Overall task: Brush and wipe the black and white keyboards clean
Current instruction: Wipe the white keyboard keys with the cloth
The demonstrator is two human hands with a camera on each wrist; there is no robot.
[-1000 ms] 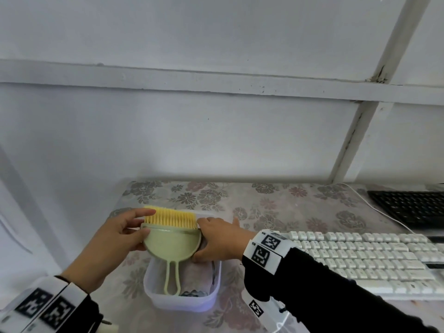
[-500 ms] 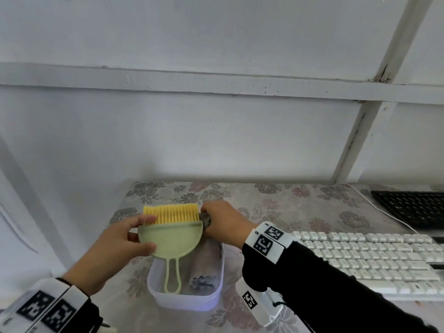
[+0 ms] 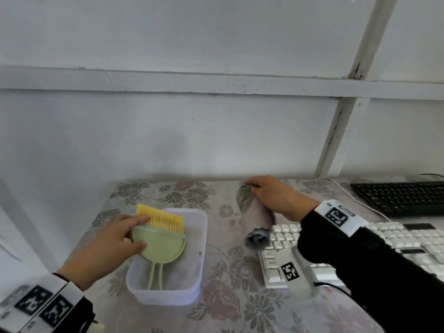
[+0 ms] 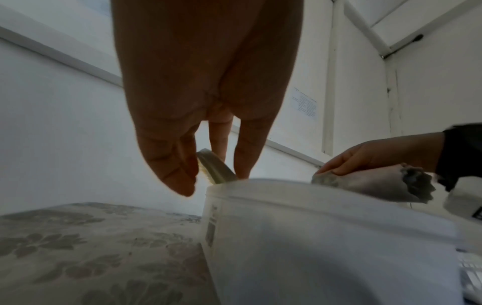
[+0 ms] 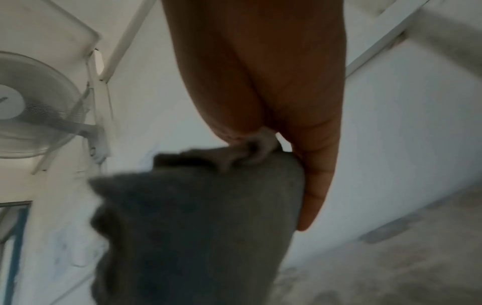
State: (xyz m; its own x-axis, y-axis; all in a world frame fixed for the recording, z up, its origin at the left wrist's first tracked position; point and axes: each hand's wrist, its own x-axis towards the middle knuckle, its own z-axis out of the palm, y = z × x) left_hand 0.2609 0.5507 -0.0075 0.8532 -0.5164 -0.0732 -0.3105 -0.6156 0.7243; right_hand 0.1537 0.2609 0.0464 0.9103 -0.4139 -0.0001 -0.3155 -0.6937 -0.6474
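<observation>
My left hand (image 3: 113,239) grips the left edge of a pale green dustpan (image 3: 163,243) with a yellow-bristled brush (image 3: 161,221) nested in it, over a clear plastic tub (image 3: 192,294); the left wrist view shows the dustpan rim (image 4: 214,167) between thumb and fingers. My right hand (image 3: 271,195) pinches a grey cloth (image 3: 254,212) by one end, and it hangs over the table near the left end of the white keyboard (image 3: 396,243). The cloth (image 5: 198,222) fills the right wrist view. The black keyboard (image 3: 403,195) lies at the back right.
The flowered tablecloth (image 3: 230,265) covers the table, which stands against a white wall. A white cable (image 3: 346,191) runs between the keyboards. A wall fan (image 5: 31,119) shows in the right wrist view.
My right hand has lifted the grey cloth out of the tub and carried it right toward the white keyboard. My left hand has tilted the dustpan and brush lower over the tub.
</observation>
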